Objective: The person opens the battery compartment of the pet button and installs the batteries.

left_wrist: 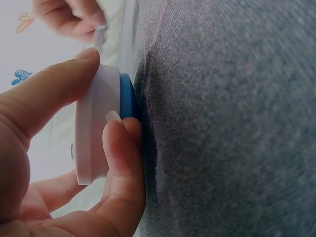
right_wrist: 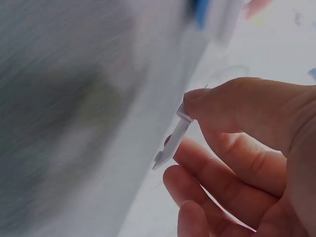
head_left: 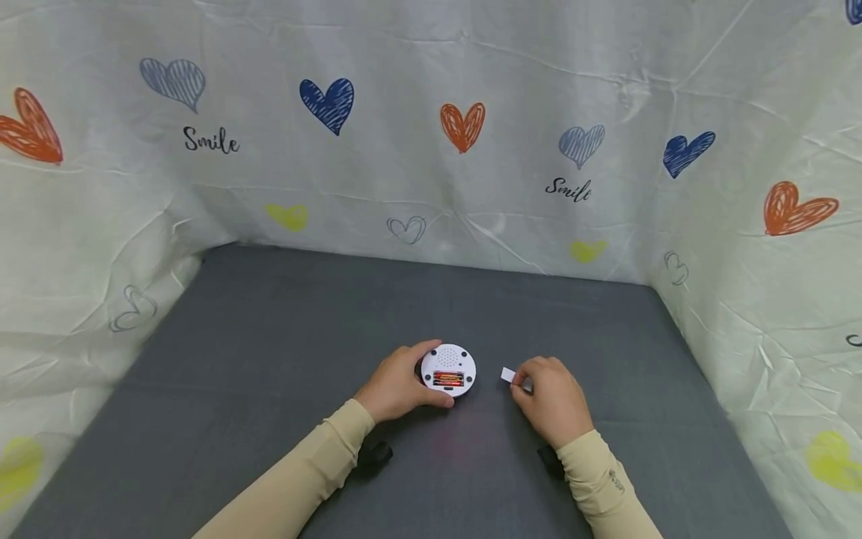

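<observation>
My left hand (head_left: 399,388) grips a round white battery-powered device (head_left: 447,358) by its rim, thumb and fingers on opposite sides. Its bottom faces up, with speaker holes, small dark feet and an uncovered battery compartment holding orange-and-black batteries (head_left: 448,379). In the left wrist view, a blue part (left_wrist: 129,98) shows under the white body, close over the grey cloth. To the right of the device, my right hand (head_left: 554,397) pinches a small white battery cover (head_left: 508,374) between thumb and fingers. The right wrist view shows the cover's clip end (right_wrist: 170,145) sticking out below the thumb.
A grey cloth (head_left: 303,314) covers the table. White curtains (head_left: 397,172) printed with hearts and "Smile" enclose the back and both sides. Dark wrist-worn pieces (head_left: 375,455) sit under both wrists.
</observation>
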A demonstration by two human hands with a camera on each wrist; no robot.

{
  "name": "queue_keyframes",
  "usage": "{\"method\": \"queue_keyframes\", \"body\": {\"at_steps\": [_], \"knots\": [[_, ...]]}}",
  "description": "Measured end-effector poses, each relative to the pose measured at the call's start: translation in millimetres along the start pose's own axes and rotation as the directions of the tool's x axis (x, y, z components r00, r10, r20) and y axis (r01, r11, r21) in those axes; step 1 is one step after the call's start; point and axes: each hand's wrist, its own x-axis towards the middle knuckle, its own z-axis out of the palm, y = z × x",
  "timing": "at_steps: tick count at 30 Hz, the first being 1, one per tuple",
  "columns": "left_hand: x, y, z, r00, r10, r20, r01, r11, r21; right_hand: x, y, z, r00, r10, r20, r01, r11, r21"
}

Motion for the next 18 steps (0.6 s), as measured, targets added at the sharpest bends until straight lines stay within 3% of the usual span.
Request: {"method": "queue_keyframes", "body": {"at_steps": [10,18], "knots": [[-2.6,0.8,-2.0,1.000,0.015,0.005,-0.015,1.000,0.008,12.4,-55,6,0.978,-0.210,-0.003,0.210,0.977,0.035],[-4.5,-1.8,-3.4,0.999,0.044,0.011,-0.044,0.999,0.005,11.9,-74,19,0.958,-0.285,-0.013,0.285,0.956,0.069]]}}
